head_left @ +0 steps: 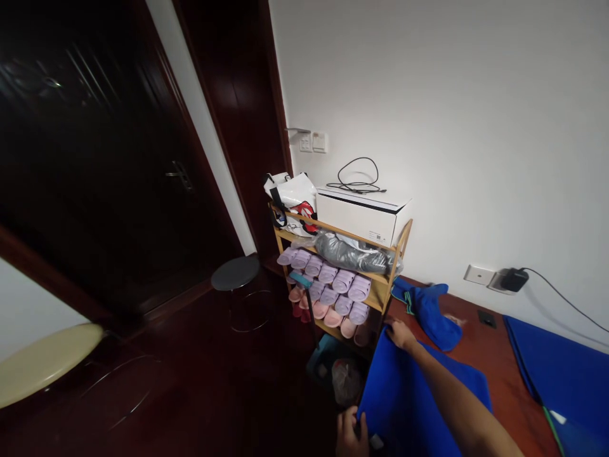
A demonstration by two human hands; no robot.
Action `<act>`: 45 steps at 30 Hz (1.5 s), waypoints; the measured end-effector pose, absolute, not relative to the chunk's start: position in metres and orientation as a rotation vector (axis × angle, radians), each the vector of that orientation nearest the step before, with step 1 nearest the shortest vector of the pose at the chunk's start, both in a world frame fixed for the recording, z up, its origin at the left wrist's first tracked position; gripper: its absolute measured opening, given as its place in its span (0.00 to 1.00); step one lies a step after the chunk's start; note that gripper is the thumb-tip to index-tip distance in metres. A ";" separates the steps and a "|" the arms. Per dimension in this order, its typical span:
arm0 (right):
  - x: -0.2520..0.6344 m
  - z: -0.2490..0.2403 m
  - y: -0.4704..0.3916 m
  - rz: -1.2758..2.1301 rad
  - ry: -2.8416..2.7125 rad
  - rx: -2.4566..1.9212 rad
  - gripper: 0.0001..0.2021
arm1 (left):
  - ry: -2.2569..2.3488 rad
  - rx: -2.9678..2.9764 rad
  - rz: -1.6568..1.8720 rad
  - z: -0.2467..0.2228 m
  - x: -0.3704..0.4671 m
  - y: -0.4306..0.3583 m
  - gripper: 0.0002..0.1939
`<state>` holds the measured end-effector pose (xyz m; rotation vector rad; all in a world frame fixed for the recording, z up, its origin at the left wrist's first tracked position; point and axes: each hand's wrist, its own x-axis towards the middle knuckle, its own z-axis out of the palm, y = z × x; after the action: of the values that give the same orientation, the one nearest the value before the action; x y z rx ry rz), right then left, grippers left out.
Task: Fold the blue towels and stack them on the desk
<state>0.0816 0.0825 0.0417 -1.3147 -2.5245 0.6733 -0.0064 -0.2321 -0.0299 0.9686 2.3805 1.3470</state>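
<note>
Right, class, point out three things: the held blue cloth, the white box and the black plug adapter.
Held blue cloth point(402, 390): head view, its broad middle.
White box point(354, 218): head view, front face.
Black plug adapter point(514, 280): head view, its body.

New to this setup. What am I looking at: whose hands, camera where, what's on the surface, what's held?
No machine here: these are a person's bare hands. There is one picture, from a camera worn on that person's head, looking forward and down.

The left hand is at the bottom edge; the right hand is farther out, its forearm crossing from the lower right. Both grip one blue cloth, each at its edge.

Beside it, the reddish-brown tabletop carries a crumpled blue bundle and, at the far right, flat blue fabric.

Beyond the hands stands a shoe rack with lilac slippers, topped by a white box.
</note>
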 end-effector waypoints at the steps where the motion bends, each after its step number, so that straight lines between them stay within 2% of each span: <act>1: 0.082 0.043 0.081 0.683 -2.524 -1.310 0.16 | 2.375 0.962 1.360 -0.031 -0.006 -0.233 0.20; 6: 0.090 0.063 0.068 0.771 -2.495 -1.239 0.12 | 2.319 0.981 1.417 -0.035 -0.008 -0.236 0.25; 11: 0.128 0.107 0.051 0.854 -2.455 -1.084 0.11 | 2.240 0.974 1.487 -0.032 -0.015 -0.236 0.31; 15: 0.185 0.154 0.033 0.838 -2.431 -1.019 0.11 | 2.130 1.050 1.376 -0.011 -0.022 -0.237 0.28; 19: 0.252 0.206 0.006 0.864 -2.393 -0.956 0.18 | 1.963 1.124 1.357 0.044 -0.033 -0.234 0.24; 23: 0.320 0.269 -0.034 0.925 -2.289 -1.019 0.25 | 1.737 1.303 1.375 0.139 -0.043 -0.217 0.21; 28: 0.397 0.342 -0.089 1.022 -2.203 -1.050 0.25 | 1.342 1.631 1.167 0.265 -0.036 -0.200 0.13; 33: 0.443 0.370 -0.133 0.864 -2.050 -1.122 0.24 | 1.120 1.889 0.999 0.350 -0.024 -0.197 0.11; 38: 0.460 0.370 -0.164 0.730 -1.891 -1.169 0.25 | 1.079 2.119 0.928 0.389 -0.011 -0.188 0.12; 45: 0.461 0.352 -0.181 0.714 -1.834 -1.215 0.26 | 1.170 2.201 0.976 0.381 0.003 -0.175 0.12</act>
<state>0.4615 -0.1812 0.3525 -1.2148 -1.8343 0.7143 0.0031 -0.1754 0.3807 2.2006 1.1702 0.9760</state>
